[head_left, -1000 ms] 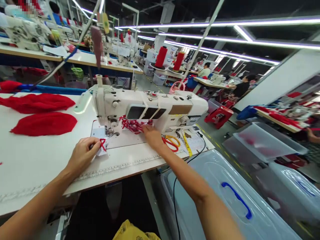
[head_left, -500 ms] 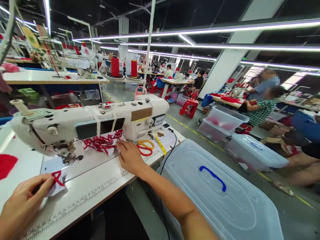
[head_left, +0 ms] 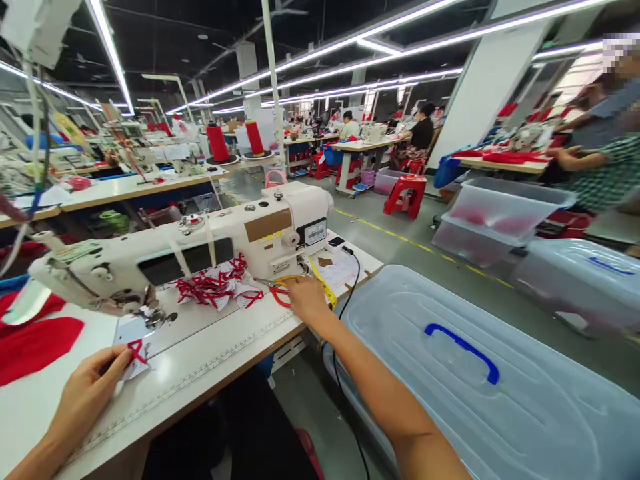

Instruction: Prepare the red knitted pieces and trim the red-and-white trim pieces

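Scissors (head_left: 281,295) lie on the table (head_left: 173,383), just in front of the right end of the machine (head_left: 267,230), blades towards the pile, red and yellow handles towards the right hand (head_left: 307,300). Largest from where I stand is the lidded bin (head_left: 395,320) with its blue handle, just beside the table's right end. The machine sits lengthwise on the table, a dark panel strapped to its front by two pale bands. Beyond it, a red stool (head_left: 406,195) stands on the grey floor, and a person (head_left: 423,133) in black sits at another table. Red cloth (head_left: 43,347) lies flat to the left of the machine's needle end. The right hand reaches over the scissors' handles, fingers bent down at them; I cannot tell whether they have closed. The left hand (head_left: 87,390) is near the needle end, thumb and fingers pinching the edge of a white patch (head_left: 137,363) with a crossed red ribbon on it. A pile (head_left: 213,283) of similar red and white pieces rests under the machine's arm. The yellow tape (head_left: 324,285) runs just beside the right hand, partly over a written sheet (head_left: 344,270).
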### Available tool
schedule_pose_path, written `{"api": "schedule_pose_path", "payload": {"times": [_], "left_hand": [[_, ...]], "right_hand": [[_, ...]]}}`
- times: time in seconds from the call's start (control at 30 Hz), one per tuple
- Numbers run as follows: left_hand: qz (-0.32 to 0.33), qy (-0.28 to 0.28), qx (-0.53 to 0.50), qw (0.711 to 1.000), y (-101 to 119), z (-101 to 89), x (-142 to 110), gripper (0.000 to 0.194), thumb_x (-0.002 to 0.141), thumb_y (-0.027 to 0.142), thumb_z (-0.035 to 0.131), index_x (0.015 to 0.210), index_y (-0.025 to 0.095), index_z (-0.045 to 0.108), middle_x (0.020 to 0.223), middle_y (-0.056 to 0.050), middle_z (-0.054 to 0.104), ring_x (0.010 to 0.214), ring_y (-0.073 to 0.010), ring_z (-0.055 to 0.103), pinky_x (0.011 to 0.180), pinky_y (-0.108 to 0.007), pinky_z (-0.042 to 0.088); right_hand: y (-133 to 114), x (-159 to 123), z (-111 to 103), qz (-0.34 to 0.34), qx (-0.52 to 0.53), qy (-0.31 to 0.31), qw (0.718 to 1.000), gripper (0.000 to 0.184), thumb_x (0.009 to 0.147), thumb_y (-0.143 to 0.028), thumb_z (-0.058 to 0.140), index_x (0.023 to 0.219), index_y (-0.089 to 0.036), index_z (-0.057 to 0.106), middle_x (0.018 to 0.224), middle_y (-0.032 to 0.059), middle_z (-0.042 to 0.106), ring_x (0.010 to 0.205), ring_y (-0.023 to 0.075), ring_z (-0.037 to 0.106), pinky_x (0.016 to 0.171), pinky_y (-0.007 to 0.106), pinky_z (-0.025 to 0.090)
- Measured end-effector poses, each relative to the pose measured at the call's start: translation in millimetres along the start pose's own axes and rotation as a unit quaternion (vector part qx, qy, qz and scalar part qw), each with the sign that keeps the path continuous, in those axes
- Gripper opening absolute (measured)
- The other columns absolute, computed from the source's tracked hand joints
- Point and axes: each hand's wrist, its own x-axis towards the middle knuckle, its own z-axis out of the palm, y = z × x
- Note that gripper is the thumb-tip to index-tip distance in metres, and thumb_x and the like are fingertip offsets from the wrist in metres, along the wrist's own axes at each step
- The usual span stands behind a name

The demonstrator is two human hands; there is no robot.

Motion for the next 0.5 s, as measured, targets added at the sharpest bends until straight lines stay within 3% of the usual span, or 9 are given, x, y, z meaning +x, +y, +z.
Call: {"api": "schedule_pose_path", "payload": {"times": [0.1, 0.17, 0.3, 0.5], "left_hand": [[-0.019, 0.012, -0.098, 0.995, 41.5, -7.2, -9.0, 0.030, 0.065, 0.054, 0.061, 0.071, 0.026, 0.068, 0.078, 0.001, 0.071, 0.080, -0.0272, 0.063, 0.072, -0.036, 0.050], [-0.025, 0.011, -0.101, 0.995, 51.5, -7.2, -11.1, 0.035, 0.065, 0.055, 0.061, 0.072, 0.022, 0.068, 0.078, -0.003, 0.071, 0.077, -0.0254, 0.062, 0.071, -0.034, 0.049], [-0.030, 0.007, -0.090, 0.995, 49.1, -4.8, -13.6, 0.040, 0.069, 0.057, 0.057, 0.075, 0.019, 0.066, 0.077, -0.006, 0.067, 0.074, -0.0226, 0.058, 0.067, -0.032, 0.046], [-0.013, 0.010, -0.086, 0.996, 45.3, -2.5, -14.5, 0.036, 0.072, 0.055, 0.055, 0.071, 0.019, 0.063, 0.076, -0.006, 0.065, 0.072, -0.0213, 0.055, 0.065, -0.031, 0.044]], "right_hand": [[1.8, -10.2, -6.5, -0.005, 0.006, -0.009, 1.000, 0.027, 0.092, -0.014, 0.046, 0.109, -0.011, 0.067, 0.108, 0.0154, 0.070, 0.102, 0.0264, 0.064, 0.082, 0.032, 0.048], [7.1, -20.5, -10.1, 0.001, 0.009, -0.012, 1.000, 0.027, 0.094, -0.017, 0.044, 0.110, -0.012, 0.066, 0.109, 0.0156, 0.069, 0.103, 0.0273, 0.063, 0.080, 0.032, 0.048], [22.6, -29.4, -11.8, 0.021, 0.007, -0.005, 1.000, 0.030, 0.096, -0.018, 0.041, 0.113, -0.011, 0.064, 0.113, 0.0172, 0.066, 0.107, 0.0296, 0.059, 0.084, 0.035, 0.046], [34.3, -11.6, -0.6, 0.000, -0.010, -0.005, 1.000, 0.029, 0.094, -0.013, 0.042, 0.111, -0.010, 0.066, 0.110, 0.0162, 0.067, 0.106, 0.0304, 0.059, 0.088, 0.037, 0.044]]}}
